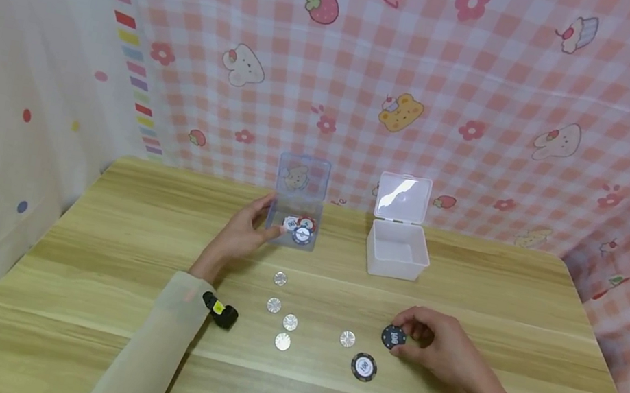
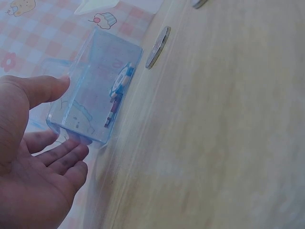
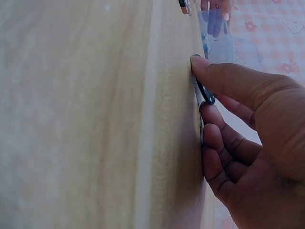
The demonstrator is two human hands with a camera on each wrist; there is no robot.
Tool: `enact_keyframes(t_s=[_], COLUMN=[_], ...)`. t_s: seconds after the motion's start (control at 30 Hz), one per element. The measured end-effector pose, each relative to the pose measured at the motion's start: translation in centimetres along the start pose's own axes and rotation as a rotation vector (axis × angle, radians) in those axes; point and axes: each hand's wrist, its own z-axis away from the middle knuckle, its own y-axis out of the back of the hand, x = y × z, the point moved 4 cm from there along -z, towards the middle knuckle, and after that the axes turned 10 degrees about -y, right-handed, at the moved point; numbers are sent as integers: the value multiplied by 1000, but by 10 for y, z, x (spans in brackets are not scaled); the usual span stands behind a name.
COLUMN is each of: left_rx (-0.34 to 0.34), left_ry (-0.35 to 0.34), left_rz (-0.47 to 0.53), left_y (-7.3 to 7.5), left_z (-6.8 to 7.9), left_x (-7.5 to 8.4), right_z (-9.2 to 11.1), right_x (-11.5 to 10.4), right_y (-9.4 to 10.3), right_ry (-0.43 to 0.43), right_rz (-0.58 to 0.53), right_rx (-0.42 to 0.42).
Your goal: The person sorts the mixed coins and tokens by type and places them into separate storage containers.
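A clear blue plastic box (image 1: 290, 241) with its lid raised holds several poker chips (image 1: 302, 235), red, white and blue ones among them. My left hand (image 1: 247, 230) grips its left end, the thumb at the front and the fingers along the side. Lower right, my right hand (image 1: 440, 346) pinches a black poker chip (image 1: 393, 338) marked 100 between thumb and fingers, close over the tabletop. In the right wrist view that black chip (image 3: 206, 91) is seen edge-on and tilted. Another black chip (image 1: 364, 367) with a white centre lies flat just to its left.
Several silver coins (image 1: 290, 322) lie scattered in front of the blue box, and one more coin (image 1: 347, 339) is left of the black chips. A white box (image 1: 394, 269) with a raised lid stands at the back right. Behind the wooden table (image 1: 119, 247) hangs a checked cloth (image 1: 370, 53).
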Motion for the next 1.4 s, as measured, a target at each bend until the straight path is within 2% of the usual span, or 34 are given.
enact_keyframes(t_s=[0.73,1.0,1.4], left_rx=[3,0,1], left_ry=[6,17,17], left_rz=[-15,-14,-19], left_y=[1,-1,0], left_z=[1,2,2], left_x=[0,-1,0], right_z=[0,-2,-7], right_x=[-4,1,-10], right_y=[2,7,12], right_ry=[47,43,121], right_rz=[-2,-38,-115], right_rx=[-74,14,142])
